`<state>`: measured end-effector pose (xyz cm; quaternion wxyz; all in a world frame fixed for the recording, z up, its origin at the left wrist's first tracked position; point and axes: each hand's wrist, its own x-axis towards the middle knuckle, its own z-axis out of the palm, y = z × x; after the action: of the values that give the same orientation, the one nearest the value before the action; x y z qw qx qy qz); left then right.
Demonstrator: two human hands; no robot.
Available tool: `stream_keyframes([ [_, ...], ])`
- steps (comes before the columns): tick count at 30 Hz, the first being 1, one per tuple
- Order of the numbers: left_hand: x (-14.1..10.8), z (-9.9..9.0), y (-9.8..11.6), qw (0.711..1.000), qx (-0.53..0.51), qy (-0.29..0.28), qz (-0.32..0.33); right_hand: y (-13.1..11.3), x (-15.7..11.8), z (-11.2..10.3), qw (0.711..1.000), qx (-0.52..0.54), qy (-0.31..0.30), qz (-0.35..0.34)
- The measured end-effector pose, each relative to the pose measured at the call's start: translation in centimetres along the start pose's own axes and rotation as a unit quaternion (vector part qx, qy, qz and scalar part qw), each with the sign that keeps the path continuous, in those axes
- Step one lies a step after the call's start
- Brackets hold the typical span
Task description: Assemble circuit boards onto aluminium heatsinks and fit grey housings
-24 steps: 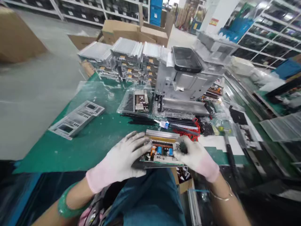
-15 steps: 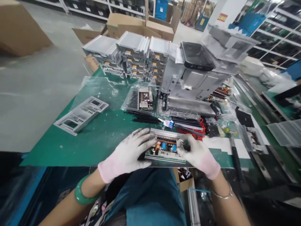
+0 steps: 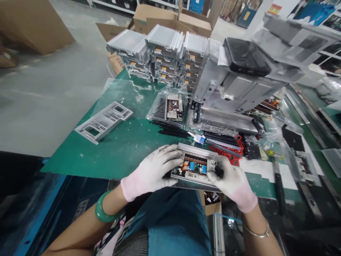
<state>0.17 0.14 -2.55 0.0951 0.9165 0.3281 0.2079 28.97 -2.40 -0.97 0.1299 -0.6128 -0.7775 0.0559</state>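
In front of me a silver metal housing (image 3: 198, 150) lies at the near edge of the green mat. Inside it sits a circuit board (image 3: 196, 168) with blue and orange round parts. My left hand (image 3: 154, 169), in a white glove with a pink cuff, grips the left end, fingers on top and thumb at the near side. Gloved the same way, my right hand (image 3: 234, 181) has its fingers bent round the right end. A dark patch shows by the right fingers; I cannot make out what it is.
A silver faceplate (image 3: 103, 121) lies on the green mat (image 3: 106, 156) at left. Behind stand stacked finned heat sinks (image 3: 165, 39) and a large metal casing (image 3: 218, 89). A bagged circuit board (image 3: 174, 108), a small white tube (image 3: 197, 138), red plastic pieces (image 3: 237, 156) and a hammer-like tool (image 3: 278, 185) lie around.
The whole view has shifted, so the bench things appear farther right and slightly higher. Both hands stay at the two ends of the housing.
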Motion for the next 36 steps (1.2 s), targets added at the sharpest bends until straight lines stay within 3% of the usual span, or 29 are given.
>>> stream_keyframes([
  [11, -0.3, 0.3, 0.4, 1.000, -0.010, 0.024, -0.010, 0.5, -0.3, 0.2, 1.000, 0.018, 0.003, -0.022],
  [19, 0.8, 0.2, 0.0, 1.000, 0.004, -0.025, -0.008, 0.9, -1.3, -1.3, 0.992, 0.010, -0.111, -0.051],
  [30, 0.9, 0.3, -0.3, 0.999, 0.038, -0.011, 0.015, 0.1, -1.5, 0.3, 0.999, -0.023, -0.016, -0.038],
  [36, 1.4, 0.1, -0.3, 0.998, 0.025, -0.046, -0.025, 0.5, -1.0, -0.2, 0.997, 0.011, -0.069, -0.023],
])
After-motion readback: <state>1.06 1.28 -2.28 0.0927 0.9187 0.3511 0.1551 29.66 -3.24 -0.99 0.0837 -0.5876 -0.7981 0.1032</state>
